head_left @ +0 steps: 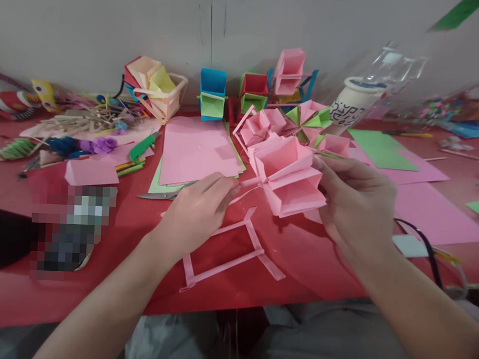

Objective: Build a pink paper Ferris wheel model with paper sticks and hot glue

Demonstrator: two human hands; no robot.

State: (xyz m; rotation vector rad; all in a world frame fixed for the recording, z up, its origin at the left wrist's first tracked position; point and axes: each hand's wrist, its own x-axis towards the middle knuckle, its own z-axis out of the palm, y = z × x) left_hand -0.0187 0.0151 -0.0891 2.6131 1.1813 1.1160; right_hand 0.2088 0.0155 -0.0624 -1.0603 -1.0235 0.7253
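Note:
My right hand [353, 205] pinches the right side of a pink folded-paper piece [291, 176] made of joined open boxes, held above the red table. My left hand [202, 209] is closed around a thin pink paper stick [249, 182] that runs into the middle of that piece. A narrow pink strip also trails beside the stick; whether the fingers hold it I cannot tell. Below lies a pink paper frame [228, 265] of joined strips. Scissors [157, 196] rest partly hidden behind my left hand.
Stacked pink and green sheets [197, 151] lie behind my left hand. Finished paper models, such as a blue and green one [212, 93], line the wall. A patterned white cup [352, 105] leans at the right. A green cutter [143, 148] and a blurred-out object [76, 228] are at the left.

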